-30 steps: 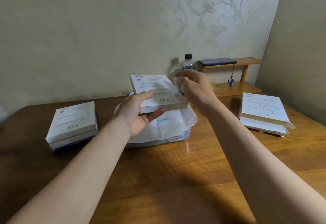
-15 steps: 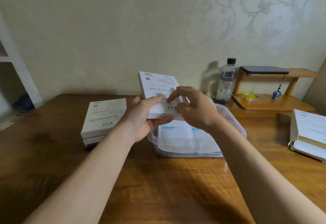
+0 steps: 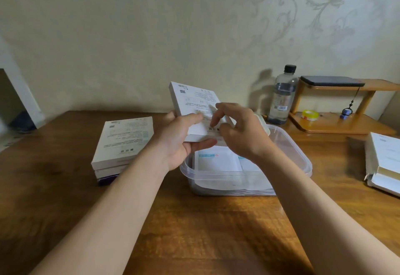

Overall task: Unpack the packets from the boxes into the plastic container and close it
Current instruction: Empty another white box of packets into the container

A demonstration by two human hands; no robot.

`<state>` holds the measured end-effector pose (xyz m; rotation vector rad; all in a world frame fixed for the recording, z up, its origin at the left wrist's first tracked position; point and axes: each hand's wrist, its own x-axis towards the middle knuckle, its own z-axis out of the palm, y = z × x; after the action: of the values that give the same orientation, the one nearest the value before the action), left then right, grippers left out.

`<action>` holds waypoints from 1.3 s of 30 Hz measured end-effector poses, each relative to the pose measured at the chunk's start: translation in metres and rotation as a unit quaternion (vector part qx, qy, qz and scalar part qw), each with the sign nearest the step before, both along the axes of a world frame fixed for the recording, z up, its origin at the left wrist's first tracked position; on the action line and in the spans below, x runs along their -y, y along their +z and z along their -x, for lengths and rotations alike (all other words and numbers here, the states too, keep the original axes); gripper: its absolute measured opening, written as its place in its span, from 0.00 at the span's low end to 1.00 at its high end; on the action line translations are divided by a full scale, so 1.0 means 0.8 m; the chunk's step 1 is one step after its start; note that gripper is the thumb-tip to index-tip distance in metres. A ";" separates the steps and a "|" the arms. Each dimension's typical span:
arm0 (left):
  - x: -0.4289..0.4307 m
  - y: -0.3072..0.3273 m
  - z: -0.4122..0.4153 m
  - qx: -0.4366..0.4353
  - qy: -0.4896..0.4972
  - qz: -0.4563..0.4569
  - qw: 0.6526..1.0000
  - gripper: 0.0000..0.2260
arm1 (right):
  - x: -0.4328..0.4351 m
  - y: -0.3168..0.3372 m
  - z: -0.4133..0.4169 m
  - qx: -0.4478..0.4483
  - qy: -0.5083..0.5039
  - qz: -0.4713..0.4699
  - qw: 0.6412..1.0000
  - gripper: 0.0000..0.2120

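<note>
1. The wall (image 3: 151,36) is pale and matt, with a raised floral scroll pattern towards the right.
2. The table (image 3: 216,231) is glossy brown wood with a streaky grain.
3. A plastic container (image 3: 299,155) sits open on the table in the middle. It is clear, rectangular and round-cornered with a thick rim, and flat white packets (image 3: 216,162) lie inside it.
4. A small two-tier wooden shelf (image 3: 346,128) stands at the back right against the wall.
5. A stack of boxes (image 3: 125,140) of flat white printed card lies left of the container. A looser pile of card boxes (image 3: 385,162) lies well apart at the right edge.
6. The white box (image 3: 192,99) is held tilted above the container's far-left corner – thin, rectangular, with small print and a code on its top face.
7. The left hand (image 3: 184,142) grips its near corner, thumb on top and fingers underneath. The right hand (image 3: 242,136) curls at the near end, fingertips on the card, and hides part of the container behind it.
8. A clear bottle (image 3: 282,97) with a black cap stands beside the shelf.
9. On the shelf are a dark flat device (image 3: 331,81) on the upper tier, and below it a yellow tape roll (image 3: 310,115) and a small blue charm (image 3: 345,113) on a cord.
</note>
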<state>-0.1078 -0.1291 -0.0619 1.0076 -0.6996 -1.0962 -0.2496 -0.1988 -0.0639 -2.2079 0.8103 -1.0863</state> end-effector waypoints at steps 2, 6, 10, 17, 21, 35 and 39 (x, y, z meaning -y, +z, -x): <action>0.006 0.004 0.005 0.000 0.002 -0.004 1.000 0.18 | 0.003 0.002 0.004 0.008 -0.001 0.005 1.000 0.13; 0.021 0.009 0.020 -0.009 -0.003 -0.003 1.000 0.17 | 0.013 0.006 0.017 0.016 -0.019 0.022 0.999 0.11; 0.030 0.006 0.031 0.000 -0.013 -0.006 1.000 0.17 | 0.023 0.000 0.033 0.024 -0.024 -0.035 0.999 0.11; 0.032 -0.005 0.033 0.024 -0.037 -0.009 0.999 0.17 | 0.033 -0.011 0.059 0.018 0.012 -0.068 0.997 0.05; 0.031 -0.006 0.035 0.026 -0.042 -0.014 0.999 0.15 | 0.032 -0.016 0.054 0.014 -0.010 -0.031 0.999 0.03; 0.031 -0.006 0.036 0.001 -0.027 -0.004 1.000 0.15 | 0.013 -0.014 0.058 -0.056 -0.050 0.082 0.994 0.03; 0.030 -0.005 0.036 0.005 -0.021 -0.003 1.000 0.16 | 0.008 -0.015 0.060 -0.082 -0.048 0.132 0.987 0.03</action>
<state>-0.1364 -0.1534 -0.0661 1.0086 -0.7278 -1.1311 -0.2973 -0.2054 -0.0760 -2.5300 0.8946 -1.1243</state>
